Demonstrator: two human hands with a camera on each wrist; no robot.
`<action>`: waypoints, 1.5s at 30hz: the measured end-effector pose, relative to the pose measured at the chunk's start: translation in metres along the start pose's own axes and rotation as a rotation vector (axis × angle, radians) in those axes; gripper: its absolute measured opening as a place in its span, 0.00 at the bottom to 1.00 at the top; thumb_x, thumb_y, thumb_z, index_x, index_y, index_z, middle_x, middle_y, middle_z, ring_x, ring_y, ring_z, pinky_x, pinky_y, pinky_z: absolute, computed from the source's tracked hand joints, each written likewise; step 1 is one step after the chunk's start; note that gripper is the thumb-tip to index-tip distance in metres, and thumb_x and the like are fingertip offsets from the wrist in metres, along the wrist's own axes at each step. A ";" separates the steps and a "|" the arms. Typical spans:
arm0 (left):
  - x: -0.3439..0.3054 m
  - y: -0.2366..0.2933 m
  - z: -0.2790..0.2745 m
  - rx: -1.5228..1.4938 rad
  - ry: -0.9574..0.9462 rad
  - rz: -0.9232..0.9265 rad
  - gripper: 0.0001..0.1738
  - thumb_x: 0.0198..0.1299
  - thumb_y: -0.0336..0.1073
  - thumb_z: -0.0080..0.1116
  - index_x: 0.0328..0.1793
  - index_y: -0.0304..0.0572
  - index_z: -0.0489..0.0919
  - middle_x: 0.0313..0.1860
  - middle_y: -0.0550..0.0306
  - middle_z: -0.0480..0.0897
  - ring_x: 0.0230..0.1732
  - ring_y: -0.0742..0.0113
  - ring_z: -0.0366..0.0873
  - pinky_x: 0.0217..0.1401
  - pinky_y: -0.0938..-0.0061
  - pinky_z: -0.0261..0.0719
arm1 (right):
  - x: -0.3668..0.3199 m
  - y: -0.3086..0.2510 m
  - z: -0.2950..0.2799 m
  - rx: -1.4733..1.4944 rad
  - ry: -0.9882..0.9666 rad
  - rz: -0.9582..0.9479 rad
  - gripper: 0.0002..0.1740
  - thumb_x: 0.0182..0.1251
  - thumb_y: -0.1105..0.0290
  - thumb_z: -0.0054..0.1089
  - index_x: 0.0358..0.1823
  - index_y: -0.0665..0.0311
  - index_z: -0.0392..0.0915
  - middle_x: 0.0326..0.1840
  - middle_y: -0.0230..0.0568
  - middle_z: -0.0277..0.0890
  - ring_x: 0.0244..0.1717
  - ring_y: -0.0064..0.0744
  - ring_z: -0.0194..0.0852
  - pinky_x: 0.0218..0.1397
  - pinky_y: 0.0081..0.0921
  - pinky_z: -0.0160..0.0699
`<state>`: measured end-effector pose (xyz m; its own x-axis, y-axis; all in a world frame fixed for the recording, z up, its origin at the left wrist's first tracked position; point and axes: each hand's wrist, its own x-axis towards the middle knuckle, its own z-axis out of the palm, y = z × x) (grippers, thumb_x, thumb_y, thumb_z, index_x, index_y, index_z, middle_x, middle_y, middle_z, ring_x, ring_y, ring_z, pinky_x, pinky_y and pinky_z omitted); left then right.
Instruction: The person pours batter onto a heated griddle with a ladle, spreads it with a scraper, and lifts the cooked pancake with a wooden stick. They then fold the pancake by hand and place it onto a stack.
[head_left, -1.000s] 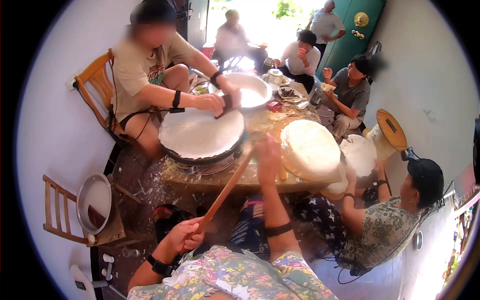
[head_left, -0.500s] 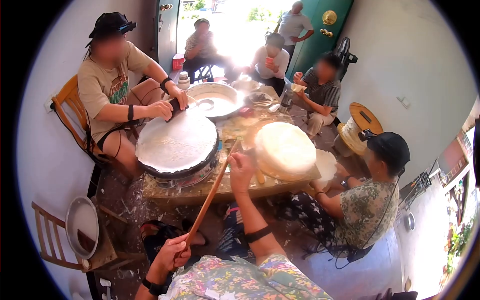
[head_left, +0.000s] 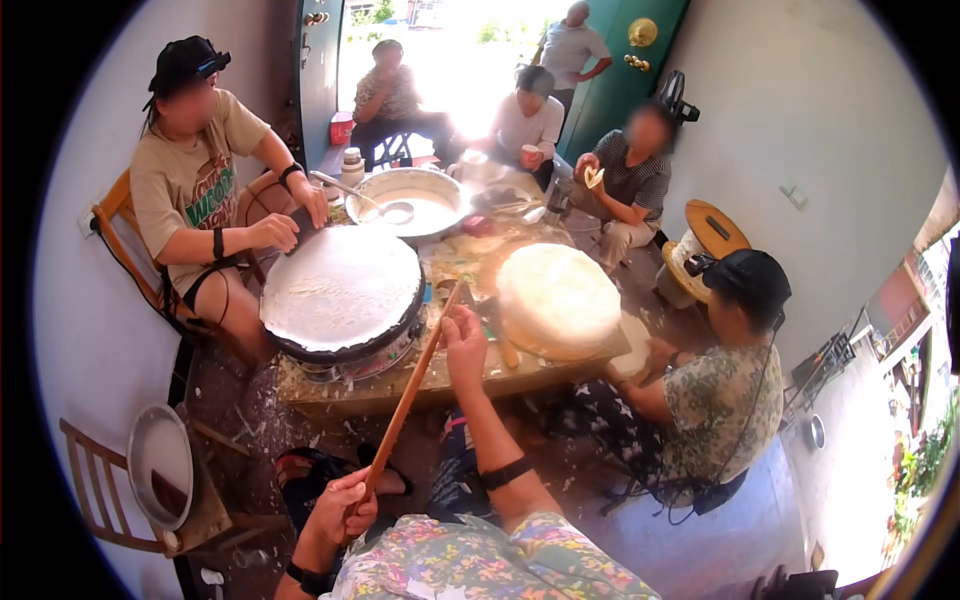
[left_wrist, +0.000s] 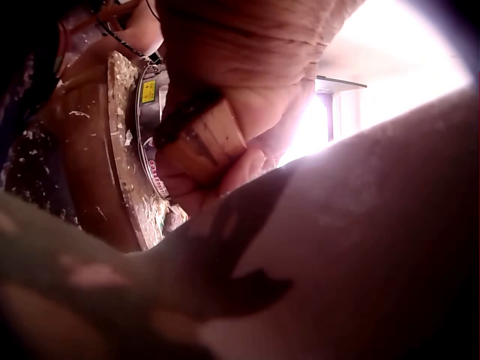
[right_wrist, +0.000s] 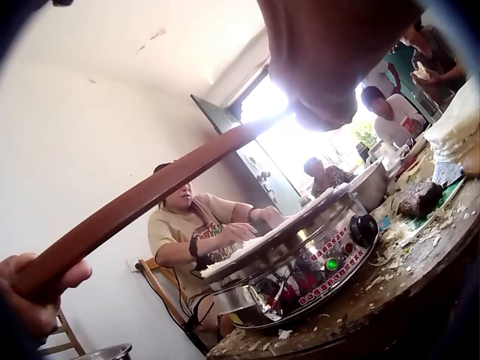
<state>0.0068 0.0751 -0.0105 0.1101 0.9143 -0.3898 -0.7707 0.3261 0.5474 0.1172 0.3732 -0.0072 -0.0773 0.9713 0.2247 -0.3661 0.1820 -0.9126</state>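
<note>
A long flat wooden stick slants up from my lap toward the table. My left hand grips its lower end; in the left wrist view the end of the wood pokes out between the fingers. Near the upper end, my right hand holds the same stick with bent fingers. Just beyond the stick, to the left, stands a round electric griddle covered by a thin white sheet of batter. A thick stack of round flatbreads lies to the right of my right hand.
At the left, a person holds a dark scraper at the griddle's edge. A batter basin with a ladle stands behind it. Another person sits close on my right. A metal basin rests on a chair at lower left.
The head view has swung, shifting the scene left. The person at left has drawn the scraper from over the griddle to its near-left edge. Both my hands still hold the stick.
</note>
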 end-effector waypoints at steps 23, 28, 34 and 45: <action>-0.006 0.010 -0.006 0.178 0.081 0.113 0.28 0.68 0.34 0.53 0.75 0.42 0.67 0.22 0.56 0.71 0.13 0.77 0.61 0.13 0.82 0.59 | -0.018 0.080 -0.042 -0.334 -0.246 0.613 0.09 0.71 0.69 0.52 0.31 0.60 0.72 0.25 0.33 0.75 0.21 0.20 0.75 0.17 0.18 0.71; -0.016 -0.004 -0.014 0.330 0.198 0.115 0.28 0.67 0.32 0.52 0.74 0.39 0.68 0.22 0.58 0.72 0.12 0.79 0.60 0.13 0.84 0.58 | 0.021 0.126 -0.047 -0.691 -0.351 0.020 0.22 0.61 0.78 0.59 0.58 0.69 0.74 0.43 0.47 0.83 0.39 0.35 0.82 0.40 0.27 0.83; -0.025 -0.017 -0.027 0.477 0.317 0.152 0.17 0.63 0.30 0.57 0.56 0.29 0.79 0.18 0.62 0.73 0.10 0.80 0.63 0.12 0.85 0.59 | 0.017 0.068 -0.032 -0.692 -0.099 -0.016 0.16 0.60 0.73 0.59 0.51 0.64 0.80 0.30 0.47 0.80 0.33 0.34 0.83 0.37 0.31 0.80; -0.041 -0.029 -0.029 0.480 0.296 0.223 0.09 0.62 0.29 0.60 0.47 0.35 0.76 0.23 0.59 0.80 0.15 0.77 0.72 0.16 0.83 0.68 | -0.024 0.077 -0.047 -0.721 -0.207 -0.373 0.17 0.61 0.77 0.55 0.52 0.71 0.80 0.33 0.47 0.83 0.33 0.30 0.80 0.40 0.26 0.78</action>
<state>0.0062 0.0214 -0.0318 -0.2540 0.8900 -0.3786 -0.3785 0.2688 0.8857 0.1348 0.3711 -0.0987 -0.2632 0.7931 0.5493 0.2757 0.6075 -0.7450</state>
